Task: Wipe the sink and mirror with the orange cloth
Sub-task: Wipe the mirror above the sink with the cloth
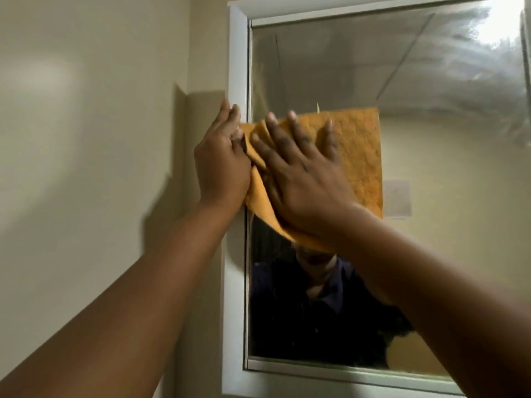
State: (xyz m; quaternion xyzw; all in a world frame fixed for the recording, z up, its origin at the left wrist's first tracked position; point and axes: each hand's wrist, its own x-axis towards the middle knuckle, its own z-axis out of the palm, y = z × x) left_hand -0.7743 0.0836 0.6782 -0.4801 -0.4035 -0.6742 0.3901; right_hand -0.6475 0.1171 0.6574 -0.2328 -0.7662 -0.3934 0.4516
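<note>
The orange cloth [359,156] lies flat against the mirror [402,81] near its left edge, about halfway up. My right hand [298,173] presses on the cloth with fingers spread and straight. My left hand [221,162] is at the cloth's left edge, over the white mirror frame [237,53], fingers straight and pointing up, touching the cloth's bunched corner. The glass shows streaky smears at the top right. The sink is out of view.
A beige wall [86,139] fills the left side. The mirror reflects a person in a dark shirt, a ceiling and a pale wall with a small notice. The frame's lower edge [330,374] runs along the bottom.
</note>
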